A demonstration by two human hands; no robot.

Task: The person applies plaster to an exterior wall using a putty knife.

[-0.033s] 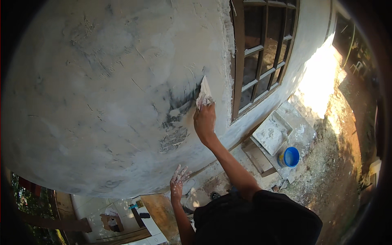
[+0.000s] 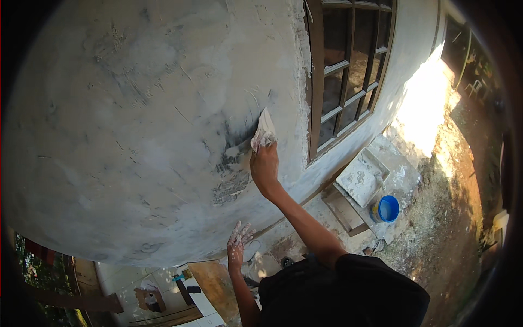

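Note:
My right hand point(image 2: 265, 166) is closed around a putty knife point(image 2: 265, 126) smeared with whitish filler. The blade lies against the grey wall point(image 2: 152, 103), at the right edge of a dark, thinly covered patch point(image 2: 235, 139). Rough streaks of filler show below that patch. My left hand point(image 2: 237, 243), spotted with white filler, is raised low in front of the wall with its fingers apart. It holds nothing.
A brown-framed window point(image 2: 348, 76) is set in the wall on the right. Below it, a filler-smeared tray point(image 2: 362, 179) rests on a wooden stand beside a blue bucket point(image 2: 385, 209). At lower left, a cardboard box point(image 2: 150, 299) stands on pale tiles.
My right hand and the putty knife have moved a little left and down along the wall, over the dark patch's right edge. My left hand has barely moved.

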